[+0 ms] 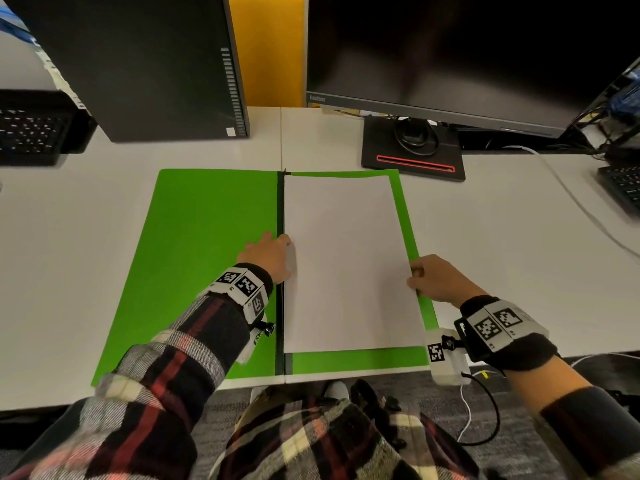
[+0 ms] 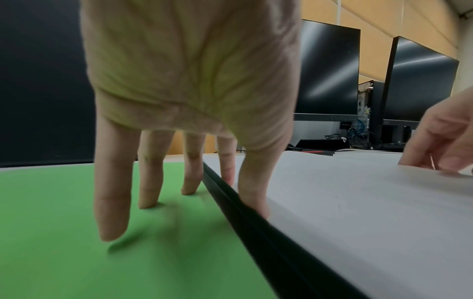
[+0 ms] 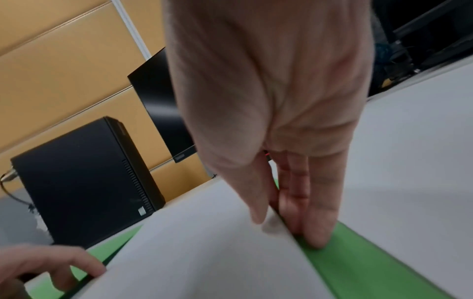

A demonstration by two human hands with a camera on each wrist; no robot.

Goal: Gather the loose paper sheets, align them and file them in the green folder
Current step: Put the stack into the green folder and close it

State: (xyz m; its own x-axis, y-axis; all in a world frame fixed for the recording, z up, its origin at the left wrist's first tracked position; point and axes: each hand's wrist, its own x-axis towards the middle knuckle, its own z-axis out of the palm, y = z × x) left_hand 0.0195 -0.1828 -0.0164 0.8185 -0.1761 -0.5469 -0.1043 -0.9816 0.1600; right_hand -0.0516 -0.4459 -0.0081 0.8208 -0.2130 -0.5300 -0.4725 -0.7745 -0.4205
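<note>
The green folder (image 1: 207,254) lies open flat on the desk, a black spine (image 1: 280,237) down its middle. A squared stack of white paper sheets (image 1: 346,254) rests on its right half. My left hand (image 1: 273,251) stands at the spine with straight fingers. In the left wrist view, three fingertips of the left hand (image 2: 194,190) touch the green left flap (image 2: 76,263). Its thumb and forefinger touch the paper (image 2: 358,222) beside the spine (image 2: 256,232). My right hand (image 1: 422,277) pinches the stack's right edge. Its thumb (image 3: 256,214) lies on top of the paper (image 3: 204,252), with its fingers underneath.
A black PC tower (image 1: 156,64) stands behind the folder on the left, a monitor (image 1: 467,46) on its stand (image 1: 412,154) behind on the right. Keyboards sit far left (image 1: 31,129) and far right (image 1: 623,188). A white cable (image 1: 581,209) crosses the desk's right side.
</note>
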